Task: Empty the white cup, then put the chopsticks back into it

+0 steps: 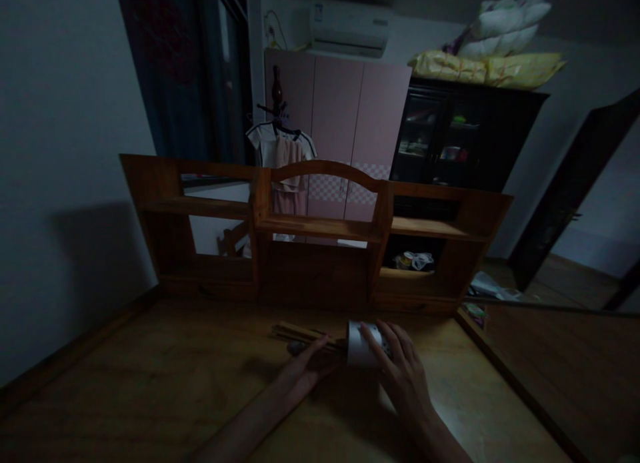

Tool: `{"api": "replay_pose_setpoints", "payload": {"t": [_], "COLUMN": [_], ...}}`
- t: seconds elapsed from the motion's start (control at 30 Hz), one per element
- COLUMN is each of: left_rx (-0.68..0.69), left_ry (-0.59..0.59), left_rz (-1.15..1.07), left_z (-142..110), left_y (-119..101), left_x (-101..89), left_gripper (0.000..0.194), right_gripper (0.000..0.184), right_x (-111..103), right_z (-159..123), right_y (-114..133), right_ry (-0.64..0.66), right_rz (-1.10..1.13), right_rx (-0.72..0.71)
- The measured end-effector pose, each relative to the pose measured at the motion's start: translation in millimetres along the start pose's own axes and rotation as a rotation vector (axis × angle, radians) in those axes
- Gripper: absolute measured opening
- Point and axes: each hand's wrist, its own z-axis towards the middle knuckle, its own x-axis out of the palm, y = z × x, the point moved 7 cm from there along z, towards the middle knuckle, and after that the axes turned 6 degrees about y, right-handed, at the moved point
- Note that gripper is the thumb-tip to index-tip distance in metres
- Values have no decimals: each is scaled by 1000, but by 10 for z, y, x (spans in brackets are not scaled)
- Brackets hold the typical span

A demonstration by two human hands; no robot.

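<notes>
And here the bundle of thin sticks (300, 332) is grasped by the left fingers (320, 346), the pale canister (356, 346) (tipped sideways over the counter (210, 369)) best kept steady, mouth aligned, in the right fingers (395, 339).

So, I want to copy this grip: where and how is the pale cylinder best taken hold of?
Probably by the curved wall of the cylinder, from above and its right, as the right hand does. It lies on its side, with the sticks at its left end, so that end should stay free.
</notes>
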Motion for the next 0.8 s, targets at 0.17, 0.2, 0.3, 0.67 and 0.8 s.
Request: {"api": "replay_pose_setpoints", "payload": {"t": [0.17,0.2,0.3,0.67,0.8], "left_rx": [16,15,7,-175,-203], "left_ry": [-16,-8,27,198,207], "left_rz": [-27,-33,-45,-152,-141], "left_z": [59,61,50,2,6], "left_y": [-2,-1,-8,109,131], "left_x": [-94,-91,-54,73,63], "left_gripper": [24,24,23,27,30], "right_gripper": [87,88,88,59,58], "right_x": [-15,-19,-31,-142,-127], "right_z": [6,8,11,-21,-30], "right_y": [-60,-68,-78,29,36], "right_ry": [-2,-1,0,-116,-92], "right_rz": [19,30,46,-99,-108], "right_rx": [28,31,39,-92,-129]}}
